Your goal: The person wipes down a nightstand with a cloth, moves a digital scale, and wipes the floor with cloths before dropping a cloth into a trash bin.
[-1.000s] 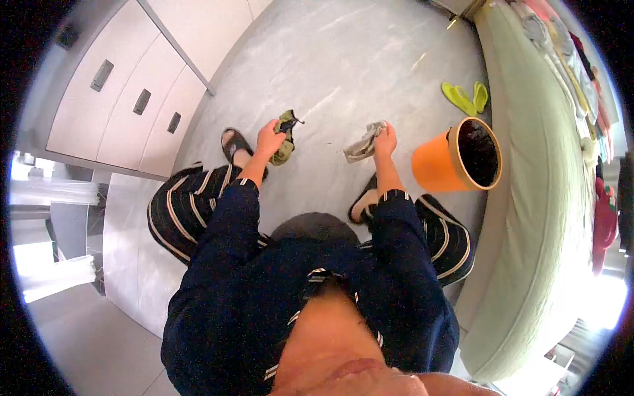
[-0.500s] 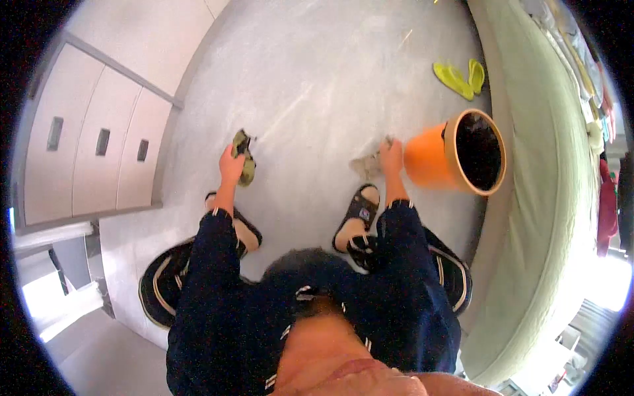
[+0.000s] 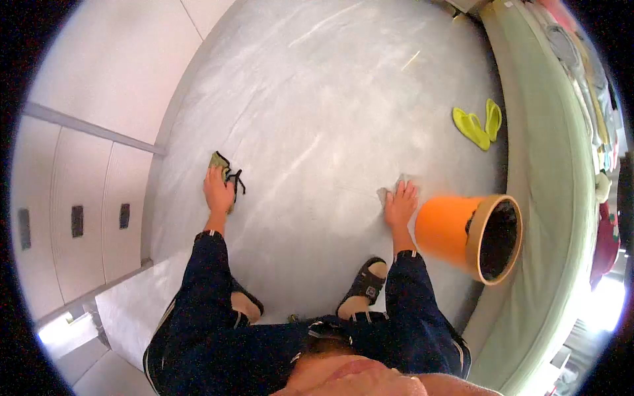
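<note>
My left hand (image 3: 218, 189) is closed over an olive-green piece with black edging (image 3: 220, 160) and loose black cords, low at the floor on the left. Its exact kind I cannot make out. To the right, my right hand (image 3: 400, 204) lies flat with fingers spread over a grey cloth (image 3: 404, 179) on the floor. Parts of the cloth show beyond and beside the fingers. Just right of that hand an orange bucket (image 3: 446, 228) stands, its opening showing a black lining or dark contents.
Yellow-green flip-flops (image 3: 470, 127) lie at the upper right beside a bed with a pale green cover (image 3: 538, 165). White cabinet drawers (image 3: 92, 211) line the left. My feet in dark sandals (image 3: 365, 284) are between my arms. A thin stick-like piece (image 3: 411, 61) lies farther out.
My right hand has gone from gripping the grey cloth to lying spread on it. The green piece has turned in my left hand. The whole view has shifted, with the bucket lower in it.
</note>
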A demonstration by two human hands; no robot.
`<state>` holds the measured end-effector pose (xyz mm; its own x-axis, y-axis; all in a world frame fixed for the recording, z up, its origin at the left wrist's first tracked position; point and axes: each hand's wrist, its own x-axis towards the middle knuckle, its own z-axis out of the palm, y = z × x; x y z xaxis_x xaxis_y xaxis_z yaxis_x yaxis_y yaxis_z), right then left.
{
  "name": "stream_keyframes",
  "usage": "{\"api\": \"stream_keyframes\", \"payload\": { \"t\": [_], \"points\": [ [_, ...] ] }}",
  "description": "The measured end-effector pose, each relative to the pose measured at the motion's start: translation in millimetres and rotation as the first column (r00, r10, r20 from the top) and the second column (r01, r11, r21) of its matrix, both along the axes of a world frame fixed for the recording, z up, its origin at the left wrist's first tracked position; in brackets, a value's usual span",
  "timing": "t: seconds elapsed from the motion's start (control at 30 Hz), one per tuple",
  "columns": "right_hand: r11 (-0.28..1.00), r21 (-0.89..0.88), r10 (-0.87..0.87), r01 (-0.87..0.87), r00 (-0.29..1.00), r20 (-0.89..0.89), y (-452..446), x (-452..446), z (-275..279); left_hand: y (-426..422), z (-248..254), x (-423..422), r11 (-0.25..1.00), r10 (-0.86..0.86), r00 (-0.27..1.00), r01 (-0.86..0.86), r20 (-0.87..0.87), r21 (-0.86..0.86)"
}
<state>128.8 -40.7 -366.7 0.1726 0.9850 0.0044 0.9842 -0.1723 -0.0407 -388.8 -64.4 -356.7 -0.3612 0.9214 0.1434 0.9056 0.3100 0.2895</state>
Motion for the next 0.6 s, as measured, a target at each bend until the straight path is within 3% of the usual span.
{"api": "stream_keyframes", "payload": {
  "t": [0.07,0.27,0.37,0.5,0.57,0.6],
  "points": [
    [0.994,0.111,-0.024,0.025,1.000,-0.008,29,-7,3,6,8,11,1.000,0.013,0.998,-0.015,-0.054,-0.026],
    [0.987,0.155,-0.053,0.051,0.999,0.005,181,-28,-19,12,9,14,0.999,-0.039,0.993,0.035,-0.111,-0.037],
    [0.959,0.282,0.005,0.017,0.997,-0.077,276,-72,-33,9,2,7,0.998,-0.049,0.992,0.044,-0.118,-0.050],
    [0.962,0.266,0.126,-0.065,0.968,-0.217,376,-160,-24,8,-5,1,0.996,-0.070,0.989,0.063,-0.130,-0.055],
    [0.959,0.231,0.213,-0.162,0.953,-0.215,391,-219,-19,10,2,4,0.993,-0.047,0.993,0.035,-0.109,-0.110],
    [0.913,0.297,0.334,-0.279,0.930,-0.152,387,-246,-22,9,-1,3,0.987,-0.022,0.996,0.008,-0.085,-0.163]
  ]
}}
